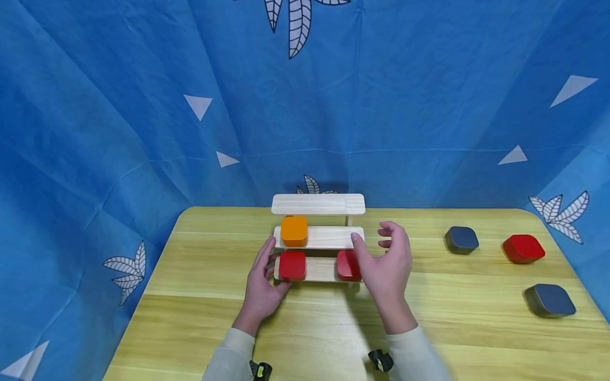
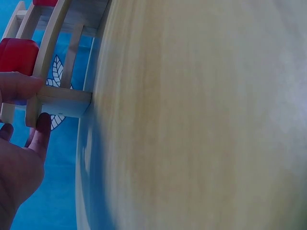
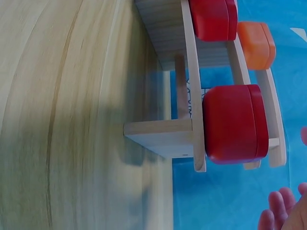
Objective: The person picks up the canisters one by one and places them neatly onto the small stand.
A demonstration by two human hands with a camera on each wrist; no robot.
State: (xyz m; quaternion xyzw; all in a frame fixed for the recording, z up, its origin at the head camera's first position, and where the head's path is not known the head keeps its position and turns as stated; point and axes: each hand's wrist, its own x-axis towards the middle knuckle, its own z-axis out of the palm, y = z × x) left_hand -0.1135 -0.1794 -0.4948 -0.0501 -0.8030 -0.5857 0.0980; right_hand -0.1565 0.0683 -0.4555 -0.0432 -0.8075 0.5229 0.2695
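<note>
A three-tiered wooden rack (image 1: 329,237) stands near the table's back edge. My left hand (image 1: 262,290) grips the left end of its lowest tier, thumb above the slat (image 2: 33,115) and fingers below. Close by that thumb sits a red rounded box (image 1: 292,265). A second red box (image 3: 232,124) rests at the right end of the same tier. My right hand (image 1: 388,262) is beside that end with fingers loosely bent and nothing in them; the right wrist view shows it apart from the box. An orange box (image 1: 294,231) is on the left of the middle tier.
To the right on the table (image 1: 190,317) lie a dark blue box (image 1: 462,240), a red box (image 1: 523,248) and another dark blue box (image 1: 550,300). A blue patterned curtain (image 1: 305,116) hangs behind the table and along its sides.
</note>
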